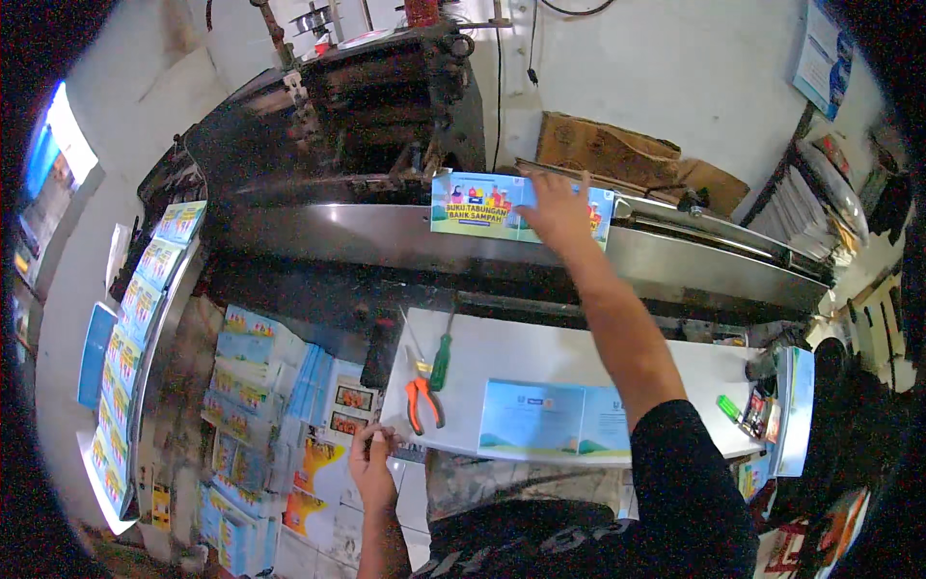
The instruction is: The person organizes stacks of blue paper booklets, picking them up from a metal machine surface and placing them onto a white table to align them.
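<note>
My right hand (557, 214) reaches forward and lies over a printed cover sheet (476, 207), its fingers stretched out and covering part of the right panel. This sheet is blue and green with cartoon figures and rests against the long metal bar (333, 229) of a dark machine. Low on the left, my left hand (373, 457) hovers by the white table's corner, fingers loosely bent and apart, with nothing visible in them. Close to it on the white table (463, 338) are orange-handled pliers (422, 398) and a green-handled screwdriver (441, 364). Another blue cover sheet (532, 417) lies below my right forearm.
A curved rack (145, 386) at left carries a row of printed covers. Stacks of booklets (241, 386) stand beside the table. The dark machine (338, 125) rises behind the bar, with cardboard (603, 145) against the wall. A green-handled tool (728, 409) lies at the table's right end.
</note>
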Demonstrator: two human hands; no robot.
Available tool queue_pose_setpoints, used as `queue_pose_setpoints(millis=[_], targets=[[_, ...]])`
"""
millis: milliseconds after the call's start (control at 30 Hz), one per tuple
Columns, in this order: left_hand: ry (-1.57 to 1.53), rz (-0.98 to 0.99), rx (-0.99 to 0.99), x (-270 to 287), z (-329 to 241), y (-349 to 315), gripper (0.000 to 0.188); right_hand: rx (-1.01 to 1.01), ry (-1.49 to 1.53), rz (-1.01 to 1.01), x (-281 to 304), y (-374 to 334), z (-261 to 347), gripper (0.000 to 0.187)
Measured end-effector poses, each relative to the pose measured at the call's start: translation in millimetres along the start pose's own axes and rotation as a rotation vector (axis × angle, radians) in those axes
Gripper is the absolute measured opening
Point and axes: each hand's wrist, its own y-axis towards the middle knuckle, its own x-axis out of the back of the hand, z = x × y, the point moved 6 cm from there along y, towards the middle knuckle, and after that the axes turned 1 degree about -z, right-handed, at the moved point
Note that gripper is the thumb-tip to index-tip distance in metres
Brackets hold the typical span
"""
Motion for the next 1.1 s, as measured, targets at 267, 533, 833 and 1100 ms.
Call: queue_pose_setpoints(millis=[267,533,833,1100], targets=[[0.049,-0.148,0.000,19.5,16.8,1.1,0.017,0.025,0.015,-0.052,70.4,-80.1,-95.8,0.065],[0.414,-0.115,-0.338,-19.6,13.2,54.3,0.035,-0.384,0.559,0.122,91.9,-254.3,-172.1,0.055],[0.772,-0.148,-0.283,-55.3,19.7,48.9,0.038,-0.590,0.759,0.102,83.4,-397.0,-221.6,0.049],[0.812,-0.150,-0.286,-41.5,18.0,55.8,0.033,-0.645,0.793,-0.007,78.7,-396.6,-196.0,0.046]])
